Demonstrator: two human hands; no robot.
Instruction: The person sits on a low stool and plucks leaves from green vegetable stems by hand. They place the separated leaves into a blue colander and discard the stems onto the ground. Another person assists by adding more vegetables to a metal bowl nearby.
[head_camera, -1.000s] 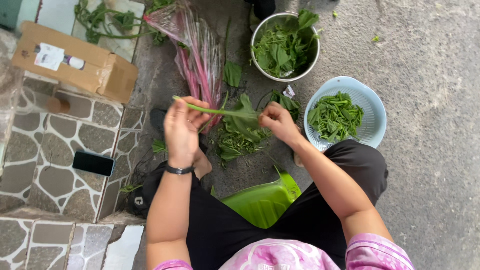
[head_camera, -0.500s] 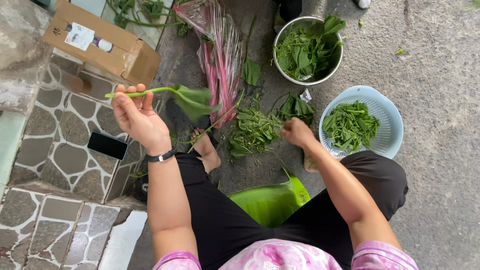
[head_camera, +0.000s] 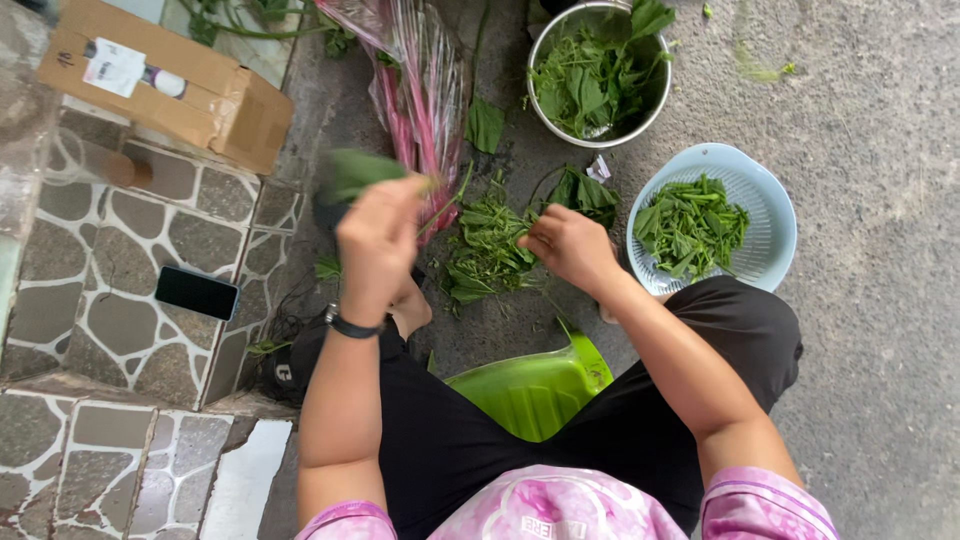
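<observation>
My left hand (head_camera: 378, 245) is raised and blurred, closed on a green leafy stem (head_camera: 358, 172) whose leaf sticks out to the upper left. My right hand (head_camera: 566, 246) rests on a loose pile of green stems and leaves (head_camera: 490, 250) on the ground, fingers curled into it. A clear pink-tinted plastic bag (head_camera: 415, 90) lies just beyond the pile. A metal bowl of whole leaves (head_camera: 598, 72) stands further off. To the right of my right hand, a pale blue colander (head_camera: 762, 195) holds picked greens.
A cardboard box (head_camera: 165, 80) and a dark phone (head_camera: 197, 292) lie on the stone-patterned step at left. I sit on a green plastic stool (head_camera: 530, 385), black trousers on my knees. Rough concrete ground spreads to the right.
My left hand swung out to the left with the stem, then came back toward the middle. My right hand dropped from the stem onto the pile of greens.
</observation>
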